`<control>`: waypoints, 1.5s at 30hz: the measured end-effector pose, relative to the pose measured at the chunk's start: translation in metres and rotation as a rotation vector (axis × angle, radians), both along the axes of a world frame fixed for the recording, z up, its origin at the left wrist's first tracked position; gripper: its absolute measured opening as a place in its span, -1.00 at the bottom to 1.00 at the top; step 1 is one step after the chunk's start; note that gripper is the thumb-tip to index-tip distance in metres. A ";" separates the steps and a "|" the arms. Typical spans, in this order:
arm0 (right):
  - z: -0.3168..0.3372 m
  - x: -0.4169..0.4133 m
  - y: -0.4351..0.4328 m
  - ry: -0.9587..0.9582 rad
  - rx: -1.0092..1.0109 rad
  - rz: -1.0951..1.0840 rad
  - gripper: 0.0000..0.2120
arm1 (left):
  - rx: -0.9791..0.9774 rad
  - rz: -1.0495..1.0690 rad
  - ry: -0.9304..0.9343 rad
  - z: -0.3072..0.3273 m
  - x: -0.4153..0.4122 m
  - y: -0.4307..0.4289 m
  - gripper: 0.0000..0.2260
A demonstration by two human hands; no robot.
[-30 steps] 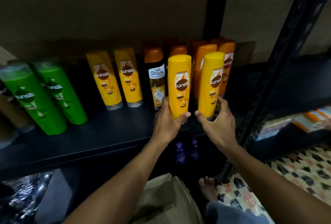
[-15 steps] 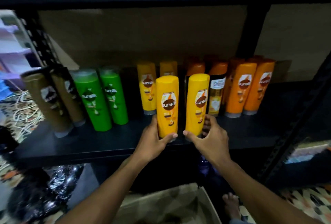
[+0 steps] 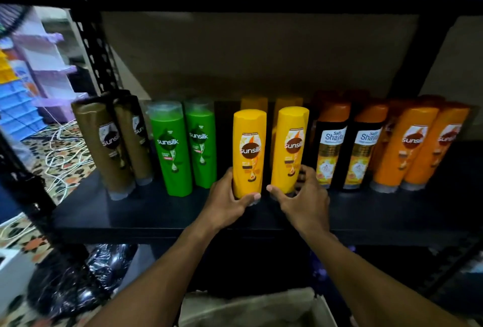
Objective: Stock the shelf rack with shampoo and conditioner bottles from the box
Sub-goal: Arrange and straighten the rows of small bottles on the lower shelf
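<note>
Two yellow Sunsilk bottles stand upright side by side on the black shelf [image 3: 156, 211], in front of two more yellow ones. My left hand [image 3: 227, 201] grips the base of the left yellow bottle [image 3: 249, 149], thumb across its front. My right hand [image 3: 304, 196] curls round the base of the right yellow bottle [image 3: 288, 146]. The cardboard box [image 3: 251, 308] sits below the shelf, between my forearms; its contents are too dark to make out.
On the shelf, brown bottles [image 3: 109, 144] and green bottles [image 3: 173, 146] stand to the left, black-and-orange Shayla bottles [image 3: 332, 144] and orange bottles [image 3: 407, 146] to the right. A black rack post [image 3: 94, 49] rises at left. A black plastic bag [image 3: 78, 282] lies on the patterned floor.
Both hands carried the two yellow bottles leftwards along the shelf, from in front of the orange bottles to in front of the yellow row. The view rose and shifted left.
</note>
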State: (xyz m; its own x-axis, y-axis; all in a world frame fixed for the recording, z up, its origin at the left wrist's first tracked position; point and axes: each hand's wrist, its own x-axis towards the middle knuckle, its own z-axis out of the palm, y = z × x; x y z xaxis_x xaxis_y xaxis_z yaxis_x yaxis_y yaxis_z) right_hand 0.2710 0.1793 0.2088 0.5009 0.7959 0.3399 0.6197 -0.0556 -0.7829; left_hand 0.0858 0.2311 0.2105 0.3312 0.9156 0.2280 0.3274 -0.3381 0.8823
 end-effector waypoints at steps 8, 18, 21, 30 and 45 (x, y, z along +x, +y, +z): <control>-0.005 -0.010 0.007 -0.035 0.053 -0.131 -0.24 | 0.025 0.072 -0.029 -0.006 0.002 0.001 -0.40; -0.007 -0.011 0.007 -0.044 0.087 -0.157 -0.21 | 0.019 0.109 -0.024 -0.001 0.004 -0.001 -0.43; -0.006 -0.010 0.007 -0.044 0.090 -0.150 -0.19 | 0.022 0.113 -0.024 -0.003 0.004 0.000 -0.40; -0.005 -0.010 0.007 -0.044 0.101 -0.142 -0.14 | 0.037 0.134 -0.034 -0.003 0.005 0.000 -0.41; -0.010 -0.008 0.013 -0.041 0.072 -0.168 -0.26 | -0.051 0.163 -0.033 -0.003 0.004 0.009 -0.42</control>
State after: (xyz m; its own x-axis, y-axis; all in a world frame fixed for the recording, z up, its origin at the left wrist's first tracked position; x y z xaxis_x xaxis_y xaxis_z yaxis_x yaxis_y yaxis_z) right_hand 0.2628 0.1922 0.1990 0.6091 0.6751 0.4162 0.6381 -0.1054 -0.7627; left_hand 0.0902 0.2401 0.2073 0.1703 0.9672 0.1885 0.3449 -0.2377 0.9080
